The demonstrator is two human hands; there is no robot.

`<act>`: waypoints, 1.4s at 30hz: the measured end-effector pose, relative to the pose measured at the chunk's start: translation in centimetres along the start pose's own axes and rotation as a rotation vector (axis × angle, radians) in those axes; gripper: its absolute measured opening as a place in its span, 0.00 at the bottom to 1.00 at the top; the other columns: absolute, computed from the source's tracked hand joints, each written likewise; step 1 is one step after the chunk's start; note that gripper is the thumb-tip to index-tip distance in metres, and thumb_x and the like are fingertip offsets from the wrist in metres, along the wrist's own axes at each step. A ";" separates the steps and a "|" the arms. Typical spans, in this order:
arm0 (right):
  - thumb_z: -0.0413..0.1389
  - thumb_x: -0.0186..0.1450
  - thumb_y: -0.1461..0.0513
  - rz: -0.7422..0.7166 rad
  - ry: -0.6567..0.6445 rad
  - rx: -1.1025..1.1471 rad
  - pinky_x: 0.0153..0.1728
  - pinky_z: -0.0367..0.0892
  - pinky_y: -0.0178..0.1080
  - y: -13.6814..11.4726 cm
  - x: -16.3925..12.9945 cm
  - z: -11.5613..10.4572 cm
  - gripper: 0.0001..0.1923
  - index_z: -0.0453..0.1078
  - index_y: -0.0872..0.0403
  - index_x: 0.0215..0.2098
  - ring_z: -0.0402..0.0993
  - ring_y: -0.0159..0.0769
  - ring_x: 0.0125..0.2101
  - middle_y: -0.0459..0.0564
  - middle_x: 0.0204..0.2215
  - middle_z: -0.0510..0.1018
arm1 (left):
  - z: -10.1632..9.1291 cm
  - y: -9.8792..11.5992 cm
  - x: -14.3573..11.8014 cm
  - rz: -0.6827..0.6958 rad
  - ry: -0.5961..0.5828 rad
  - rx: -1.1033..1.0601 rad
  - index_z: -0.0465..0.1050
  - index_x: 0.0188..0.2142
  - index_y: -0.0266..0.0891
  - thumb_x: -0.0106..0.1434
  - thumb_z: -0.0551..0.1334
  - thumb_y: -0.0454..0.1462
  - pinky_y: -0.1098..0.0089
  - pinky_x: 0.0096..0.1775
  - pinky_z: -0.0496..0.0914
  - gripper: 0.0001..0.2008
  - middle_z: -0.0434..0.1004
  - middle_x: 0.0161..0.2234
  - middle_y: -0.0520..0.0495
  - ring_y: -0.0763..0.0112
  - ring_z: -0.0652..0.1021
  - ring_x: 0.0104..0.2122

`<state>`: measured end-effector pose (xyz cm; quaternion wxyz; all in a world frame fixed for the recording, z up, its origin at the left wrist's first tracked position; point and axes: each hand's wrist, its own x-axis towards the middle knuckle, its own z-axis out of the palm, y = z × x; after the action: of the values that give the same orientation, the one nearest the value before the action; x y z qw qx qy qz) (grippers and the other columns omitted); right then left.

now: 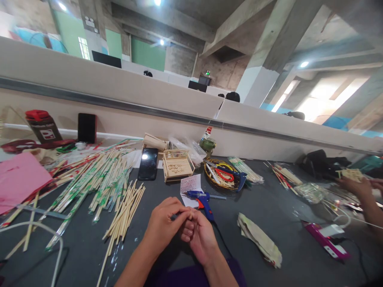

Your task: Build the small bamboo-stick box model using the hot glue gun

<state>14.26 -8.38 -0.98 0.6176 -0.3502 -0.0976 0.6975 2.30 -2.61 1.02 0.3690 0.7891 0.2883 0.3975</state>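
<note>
The left hand (164, 225) and the right hand (201, 235) meet low over the dark desk (269, 207), fingers curled in and fingertips pressed together. Whatever small thing they pinch is hidden between the fingers, so I cannot tell what either hand has hold of.

Taking the blue glue gun (202, 198) as the landmark: it lies on the desk just beyond the right hand, nozzle pointing right, its black cord running back past the right wrist. Under its near end sits a small printed paper slip (190, 185). Beyond the glue gun stands a little wooden-stick tray (177, 165), and left of that a black phone (148, 163) lies flat. To the right of the glue gun, a yellow wire basket (223, 175) holds red-handled scissors. Well to the left of the glue gun spreads a heap of chopsticks (98, 179), some bare, some in green-printed wrappers. Near right of the glue gun, closer to the person, lies a crumpled paper wad (259, 238). Far to the right, another person's hand (356, 184) rests at the desk edge.
</note>
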 end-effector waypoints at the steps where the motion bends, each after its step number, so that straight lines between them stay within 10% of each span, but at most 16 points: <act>1: 0.63 0.50 0.59 0.004 0.004 -0.007 0.17 0.43 0.29 0.0 0.0 0.0 0.15 0.59 0.53 0.24 0.44 0.22 0.15 0.33 0.13 0.52 | -0.1 0.0 0.0 0.006 -0.010 0.016 0.79 0.31 0.44 0.64 0.60 0.37 0.71 0.37 0.68 0.09 0.75 0.30 0.49 0.70 0.75 0.33; 12: 0.62 0.56 0.54 -0.165 -0.064 -0.099 0.17 0.45 0.30 -1.1 -0.5 0.3 0.19 0.56 0.52 0.21 0.45 0.24 0.15 0.35 0.14 0.53 | -0.2 -0.7 0.2 -0.080 0.117 -0.069 0.77 0.32 0.42 0.60 0.55 0.32 0.70 0.37 0.68 0.11 0.77 0.31 0.49 0.69 0.76 0.33; 20: 0.61 0.55 0.62 -0.767 0.409 -1.217 0.33 0.64 0.38 -8.9 0.0 -4.1 0.15 0.71 0.50 0.42 0.71 0.37 0.32 0.46 0.33 0.77 | -1.9 -2.0 0.6 -0.324 0.382 -0.281 0.76 0.27 0.39 0.59 0.56 0.39 0.72 0.29 0.65 0.11 0.73 0.25 0.50 0.69 0.72 0.27; 27: 0.53 0.61 0.66 -0.631 0.349 -1.803 0.42 0.64 0.41 -14.5 4.9 -5.4 0.11 0.73 0.53 0.41 0.75 0.41 0.39 0.53 0.38 0.79 | -1.8 -2.2 0.8 -0.398 0.457 -0.384 0.77 0.28 0.38 0.56 0.63 0.52 0.74 0.27 0.63 0.18 0.73 0.25 0.51 0.72 0.70 0.25; 42: 0.53 0.62 0.67 -0.524 0.335 -1.915 0.32 0.57 0.33 -13.1 10.1 -6.3 0.05 0.70 0.55 0.30 0.71 0.34 0.31 0.48 0.27 0.77 | -1.8 -2.2 0.9 -0.503 0.459 -0.500 0.76 0.27 0.36 0.52 0.65 0.52 0.75 0.25 0.60 0.20 0.71 0.23 0.51 0.75 0.66 0.22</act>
<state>28.50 2.01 -1.88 0.2157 -0.7603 -0.6029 0.1093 0.94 -0.07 0.36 0.5611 0.4712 0.4413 0.5181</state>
